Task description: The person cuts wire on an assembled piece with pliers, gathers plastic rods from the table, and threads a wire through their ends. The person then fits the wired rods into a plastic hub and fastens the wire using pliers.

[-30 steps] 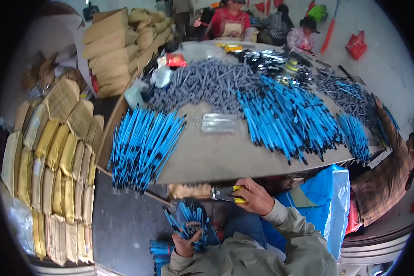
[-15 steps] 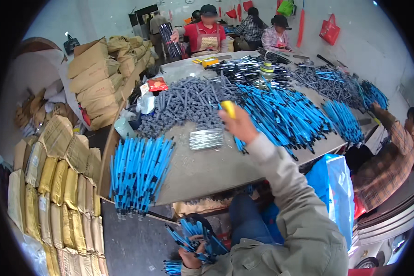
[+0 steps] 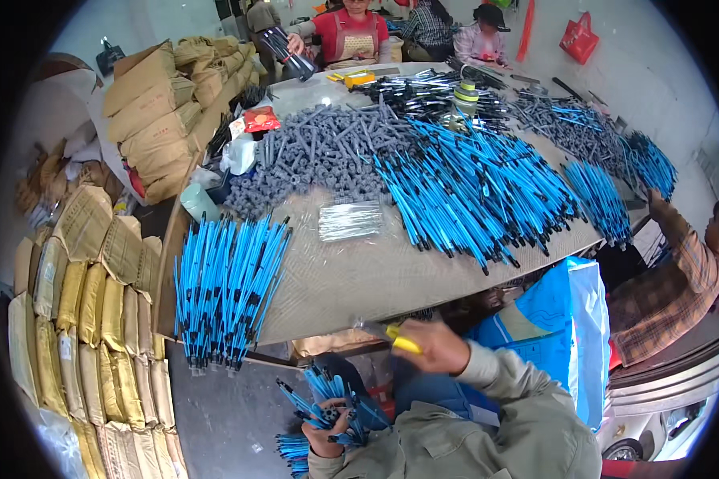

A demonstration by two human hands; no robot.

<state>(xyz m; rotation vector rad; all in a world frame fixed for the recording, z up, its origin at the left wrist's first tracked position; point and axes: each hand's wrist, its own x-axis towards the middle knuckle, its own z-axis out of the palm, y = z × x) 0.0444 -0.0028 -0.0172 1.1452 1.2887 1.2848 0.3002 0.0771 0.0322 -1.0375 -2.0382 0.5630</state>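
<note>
At the bottom of the head view, my left hand point(image 3: 324, 437) is wrapped round a bundle of slim blue sticks with black ends point(image 3: 325, 385), fanned out above and beside the fingers. More blue sticks point(image 3: 293, 449) show just below that wrist. My right hand point(image 3: 438, 345), off the table's front edge, grips a yellow-and-black handled tool point(image 3: 407, 342). Its grey front end points left and is smeared by motion, so its exact kind is unclear. Closest on the table is a pile of blue sticks point(image 3: 228, 291) overhanging the front left edge.
The table point(image 3: 327, 291) also bears a heap of grey plastic pieces point(image 3: 319, 152), a stack of thin silvery rods point(image 3: 350, 220) and a large blue stick pile point(image 3: 479, 191). A blue bag point(image 3: 579, 343) stands at right. Packed sacks point(image 3: 96, 351) line the left. Co-workers sit around.
My right hand has come down and back from above the table with the yellow-handled tool. My left hand still holds its bundle. The view has shifted slightly; a far co-worker's black bundle is lower.
</note>
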